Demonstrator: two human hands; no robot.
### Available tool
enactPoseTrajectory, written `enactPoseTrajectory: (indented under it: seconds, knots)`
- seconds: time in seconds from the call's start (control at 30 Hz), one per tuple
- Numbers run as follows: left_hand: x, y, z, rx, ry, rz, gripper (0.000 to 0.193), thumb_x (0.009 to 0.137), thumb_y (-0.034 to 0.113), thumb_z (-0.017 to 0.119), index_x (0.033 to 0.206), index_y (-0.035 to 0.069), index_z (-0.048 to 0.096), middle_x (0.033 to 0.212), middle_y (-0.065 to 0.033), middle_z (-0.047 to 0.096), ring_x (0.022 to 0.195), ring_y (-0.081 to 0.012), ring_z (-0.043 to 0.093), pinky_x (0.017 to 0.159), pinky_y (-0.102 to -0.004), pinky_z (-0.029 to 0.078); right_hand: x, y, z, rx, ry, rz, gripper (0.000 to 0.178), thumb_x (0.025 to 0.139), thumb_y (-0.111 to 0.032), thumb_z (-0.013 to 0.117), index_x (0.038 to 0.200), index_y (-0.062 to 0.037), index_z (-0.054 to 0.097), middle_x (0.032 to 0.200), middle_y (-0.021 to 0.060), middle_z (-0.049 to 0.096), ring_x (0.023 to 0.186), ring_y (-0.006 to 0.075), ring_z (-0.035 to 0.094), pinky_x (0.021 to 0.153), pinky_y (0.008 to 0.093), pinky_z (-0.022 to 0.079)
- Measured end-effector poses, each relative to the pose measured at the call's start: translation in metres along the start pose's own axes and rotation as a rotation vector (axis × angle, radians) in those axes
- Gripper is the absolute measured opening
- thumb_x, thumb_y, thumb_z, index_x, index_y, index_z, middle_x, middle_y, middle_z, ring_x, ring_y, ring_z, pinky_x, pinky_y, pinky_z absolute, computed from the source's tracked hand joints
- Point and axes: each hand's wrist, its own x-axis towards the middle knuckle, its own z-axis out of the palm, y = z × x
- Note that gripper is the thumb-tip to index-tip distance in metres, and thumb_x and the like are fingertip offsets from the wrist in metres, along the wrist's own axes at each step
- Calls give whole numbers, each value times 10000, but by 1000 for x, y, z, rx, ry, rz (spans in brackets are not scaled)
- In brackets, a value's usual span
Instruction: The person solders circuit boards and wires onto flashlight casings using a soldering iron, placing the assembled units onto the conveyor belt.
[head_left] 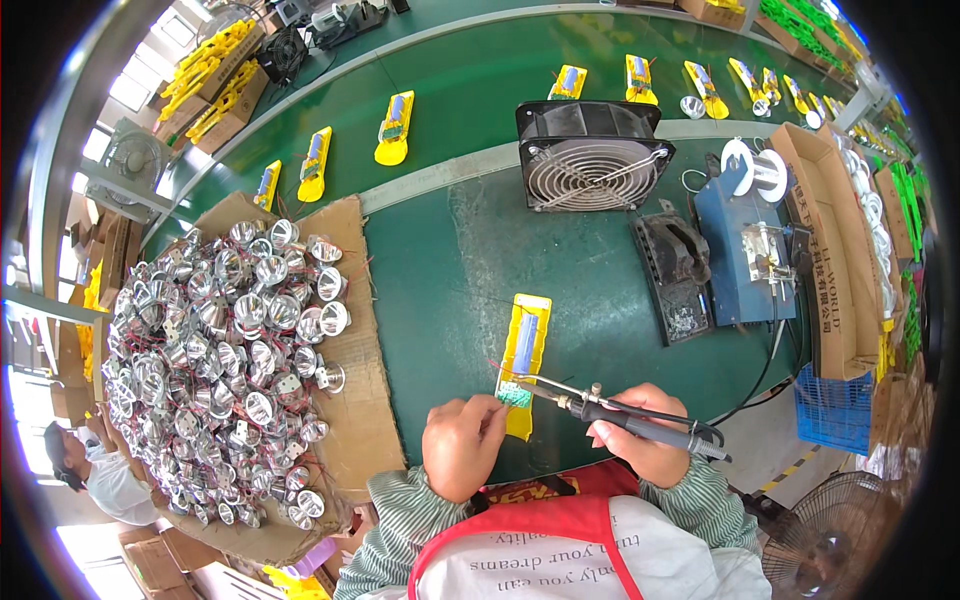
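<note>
In front of me on the green bench lies a yellow plastic housing with a blue cylindrical battery and a small green circuit board. My right hand grips the black handle of a soldering iron with a thin solder-feed tube along it; its tip meets the circuit board area. At the board's left side, my left hand has thumb and fingers pinched together. What they pinch is too small or hidden to name. Thin red wire shows just above those fingertips.
Left, a large pile of silver reflector cups with red wires rests on cardboard. A square fan, black iron stand, and blue solder feeder stand ahead and right. Beyond, more yellow housings lie on a green belt.
</note>
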Motion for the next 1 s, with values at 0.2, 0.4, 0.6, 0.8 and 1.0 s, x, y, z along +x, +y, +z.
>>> enactPoseTrajectory:
  seconds: [0.2, 0.4, 0.6, 0.8, 1.0]
  knots:
    - [0, 2, 4, 25, -11, 36, 58, 734, 104, 638, 735, 98, 581, 620, -39, 563, 631, -245, 543, 602, -370, 388, -1, -4, -3, -27, -12, 22, 151, 775, 10, 635, 848, 44, 507, 738, 145, 640, 660, 155, 649, 553, 258, 536]
    - [1, 1, 3, 40, -6, 74, 69, 728, 97, 631, 717, 88, 563, 641, -39, 570, 632, -252, 538, 593, -377, 384, 4, -5, 0, -20, -25, 106, 121, 766, 22, 622, 830, 44, 521, 729, 133, 642, 634, 135, 633, 551, 250, 522]
    - [4, 0, 2, 22, -33, 66, 74, 726, 97, 627, 712, 84, 556, 640, -43, 568, 630, -256, 535, 588, -384, 385, 8, -5, 4, -11, 11, 175, 127, 753, -7, 650, 821, 29, 549, 707, 99, 648, 626, 109, 623, 550, 241, 507]
    - [4, 0, -2, 26, -36, 84, 72, 721, 95, 627, 713, 84, 557, 642, -44, 568, 630, -258, 535, 586, -386, 385, 12, -7, 5, -22, -10, 195, 122, 767, 6, 628, 816, 39, 521, 715, 122, 638, 624, 126, 626, 529, 249, 514]
    - [6, 2, -1, 11, -34, 82, 65, 698, 66, 646, 721, 58, 586, 647, -84, 572, 635, -279, 538, 586, -379, 427, 12, -7, 4, -9, -4, 196, 135, 757, -8, 649, 820, 38, 538, 715, 102, 644, 624, 110, 620, 541, 245, 509]
